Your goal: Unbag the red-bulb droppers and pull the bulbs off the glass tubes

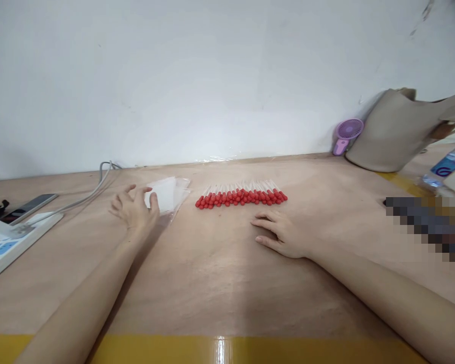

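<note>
My left hand (134, 208) is raised just left of a stack of clear plastic bags with white cards (166, 194), fingers spread and holding nothing. On the brown table covering, my right hand (278, 235) rests with its fingers stretched out and apart, also holding nothing. Just beyond its fingertips lies a row of red-tipped white sticks (242, 197), packed side by side with their red ends toward me. The left thumb overlaps the bags in view; whether it touches them I cannot tell.
On the left lie a white power strip (23, 242) with a grey cable (87, 194) and a phone (32, 206). At the back right stand a purple handheld fan (348, 132) and a beige bag (392, 131). A plastic bottle (451, 162) is at the far right; yellow tape (167, 349) lines the front edge.
</note>
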The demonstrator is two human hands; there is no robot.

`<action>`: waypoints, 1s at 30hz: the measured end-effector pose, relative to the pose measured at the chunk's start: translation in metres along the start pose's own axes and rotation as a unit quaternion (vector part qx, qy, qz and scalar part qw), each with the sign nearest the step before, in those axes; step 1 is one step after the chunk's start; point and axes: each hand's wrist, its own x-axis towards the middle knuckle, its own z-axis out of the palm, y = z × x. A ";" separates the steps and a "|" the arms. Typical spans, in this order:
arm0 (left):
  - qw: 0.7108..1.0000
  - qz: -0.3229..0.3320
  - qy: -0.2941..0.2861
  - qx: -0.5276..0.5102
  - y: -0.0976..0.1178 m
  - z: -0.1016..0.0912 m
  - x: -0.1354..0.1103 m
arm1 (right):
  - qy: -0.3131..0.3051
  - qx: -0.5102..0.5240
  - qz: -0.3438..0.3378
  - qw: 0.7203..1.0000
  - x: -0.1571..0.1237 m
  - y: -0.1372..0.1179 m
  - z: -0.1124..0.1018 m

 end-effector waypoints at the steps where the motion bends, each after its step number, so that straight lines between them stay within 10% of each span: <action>1: 0.999 0.048 -0.001 -0.021 0.007 -0.003 -0.003 | -0.001 -0.003 0.003 1.000 0.000 0.000 0.000; 5: 0.956 0.222 -0.111 -0.154 0.039 -0.009 -0.027 | -0.031 -0.026 0.003 0.999 0.002 0.004 -0.002; 11: 0.904 0.263 -0.241 -0.235 0.061 -0.011 -0.059 | -0.066 -0.048 -0.002 0.997 0.003 0.007 -0.005; 20: 0.927 0.258 -0.164 -0.217 0.071 0.002 -0.051 | -0.052 -0.027 0.008 0.998 0.012 0.007 -0.003; 30: 0.911 0.264 -0.249 -0.196 0.087 0.034 -0.030 | -0.030 -0.008 0.011 0.999 0.019 0.011 0.000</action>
